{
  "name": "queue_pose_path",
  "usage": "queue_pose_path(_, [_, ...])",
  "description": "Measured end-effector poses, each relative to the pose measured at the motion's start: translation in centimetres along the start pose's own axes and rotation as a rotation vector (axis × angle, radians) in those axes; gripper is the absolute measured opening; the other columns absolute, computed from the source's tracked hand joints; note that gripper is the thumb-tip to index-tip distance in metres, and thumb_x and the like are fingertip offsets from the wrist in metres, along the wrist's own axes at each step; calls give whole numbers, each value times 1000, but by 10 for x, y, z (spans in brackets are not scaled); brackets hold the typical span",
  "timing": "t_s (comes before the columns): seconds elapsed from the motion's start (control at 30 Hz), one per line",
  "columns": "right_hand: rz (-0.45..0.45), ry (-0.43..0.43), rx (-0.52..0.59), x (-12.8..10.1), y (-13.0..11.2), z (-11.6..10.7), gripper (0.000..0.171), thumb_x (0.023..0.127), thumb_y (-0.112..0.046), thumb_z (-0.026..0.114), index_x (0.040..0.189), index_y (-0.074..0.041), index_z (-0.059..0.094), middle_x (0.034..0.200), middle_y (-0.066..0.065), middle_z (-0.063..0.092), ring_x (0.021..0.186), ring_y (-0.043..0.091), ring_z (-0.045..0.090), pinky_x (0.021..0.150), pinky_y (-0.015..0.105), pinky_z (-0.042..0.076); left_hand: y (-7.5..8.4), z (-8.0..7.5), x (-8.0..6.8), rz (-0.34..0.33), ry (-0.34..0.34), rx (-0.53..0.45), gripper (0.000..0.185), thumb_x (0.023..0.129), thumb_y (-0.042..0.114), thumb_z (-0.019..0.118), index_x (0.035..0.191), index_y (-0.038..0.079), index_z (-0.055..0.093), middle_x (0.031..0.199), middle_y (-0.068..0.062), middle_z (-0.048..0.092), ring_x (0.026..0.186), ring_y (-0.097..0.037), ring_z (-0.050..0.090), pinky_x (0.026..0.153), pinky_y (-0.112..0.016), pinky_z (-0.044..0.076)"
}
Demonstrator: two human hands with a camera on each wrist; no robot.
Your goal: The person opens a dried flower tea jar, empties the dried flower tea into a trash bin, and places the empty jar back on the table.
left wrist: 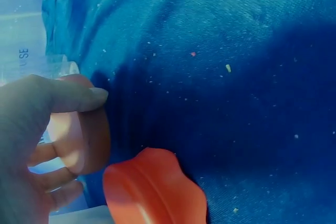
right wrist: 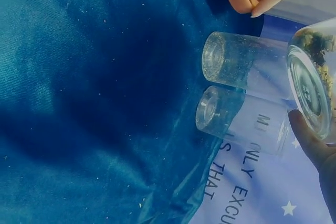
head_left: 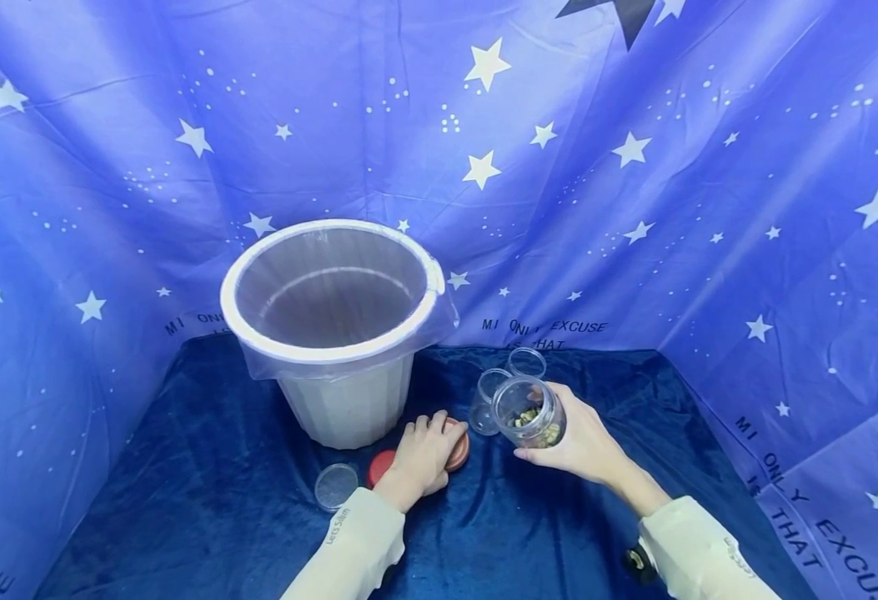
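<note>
bin (head_left: 348, 400), clear lid (head_left: 336, 486), two empty jars (head_left: 526, 363)

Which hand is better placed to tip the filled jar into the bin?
Right: the right hand already grips the filled jar. The left hand rests on a lid.
</note>
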State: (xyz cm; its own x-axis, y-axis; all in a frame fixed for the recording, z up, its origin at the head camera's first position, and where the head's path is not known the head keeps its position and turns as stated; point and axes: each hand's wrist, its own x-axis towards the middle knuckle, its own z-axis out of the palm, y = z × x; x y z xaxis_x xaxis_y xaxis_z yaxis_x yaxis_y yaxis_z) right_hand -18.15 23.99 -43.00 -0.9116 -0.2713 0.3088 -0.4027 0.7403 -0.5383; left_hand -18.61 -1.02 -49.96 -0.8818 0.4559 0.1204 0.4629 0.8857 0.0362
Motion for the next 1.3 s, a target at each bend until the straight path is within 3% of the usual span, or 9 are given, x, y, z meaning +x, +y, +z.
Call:
queue_pose_path(0.43, [1,8,-2,-1,2,1,98,55,-42,94,135,-7,50,122,10,65,105,25,64,85,48,53,7,5,-1,-1,9,-4,71,66,24,86,130,30,56,131,-9,55,107,-31,58,81,-41,52])
queue_pose_path(0.83, [5,12,-4,-3,4,4,98,55,-43,94,135,-8,50,124,14,65,106,26,64,86,49,52,2,3,-3,23,-80,-18,67,77,21,80,138,33,55,143,-7,54,118,-30,58,89,-44,52])
queue_pose_path(1.07, [-2,11,-13,-4,4,5,98,55,-44,94,135,-7,50,124,14,64,106,26,64,86,49,52,3,2,-3,27,-160,-15,66,80,22,77,140,36,54,146,-7,51,124,-31,56,95,-45,50])
queue_pose_path(1.3, [-5,18,-15,-4,3,3,97,55,-41,94,135,-8,50,123,12,65,106,25,64,85,48,52,4,1,-1,18,-196,-7,64,81,21,75,140,38,54,147,-7,51,124,-30,55,98,-44,48])
